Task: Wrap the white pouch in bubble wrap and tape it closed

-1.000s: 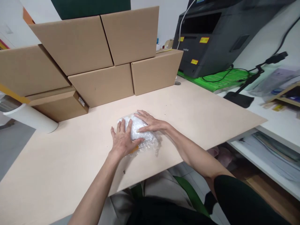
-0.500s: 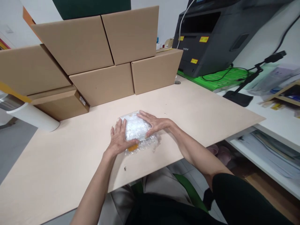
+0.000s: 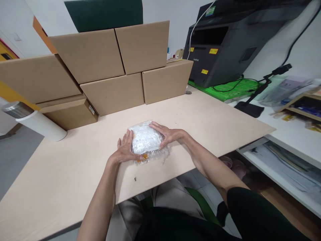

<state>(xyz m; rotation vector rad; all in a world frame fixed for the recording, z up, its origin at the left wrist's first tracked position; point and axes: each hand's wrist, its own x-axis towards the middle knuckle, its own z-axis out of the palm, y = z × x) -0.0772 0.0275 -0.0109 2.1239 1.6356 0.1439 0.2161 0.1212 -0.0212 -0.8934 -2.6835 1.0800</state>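
Observation:
A bubble-wrapped package [image 3: 146,139] lies flat on the wooden table, whitish under its clear wrap. A loose flap of bubble wrap [image 3: 157,154] spreads along its near edge, with a piece of orange tape [image 3: 142,157] at the near left corner. My left hand [image 3: 125,147] grips the package's left side, its thumb by the tape. On the opposite side my right hand [image 3: 167,134] holds the package, fingers at the far right corner and thumb on the near right edge. What the wrap covers cannot be made out.
Cardboard boxes [image 3: 112,93] are stacked along the table's back, with a dark green box [image 3: 107,15] on top. A white cylinder with a metallic top [image 3: 42,125] stands at left. A printer [image 3: 213,50] and a black stand [image 3: 250,108] are at right.
My left fingers have slid off the package's top toward its left edge. My right hand has shifted slightly right. The head view has tilted up a little; the package stays flat on the table.

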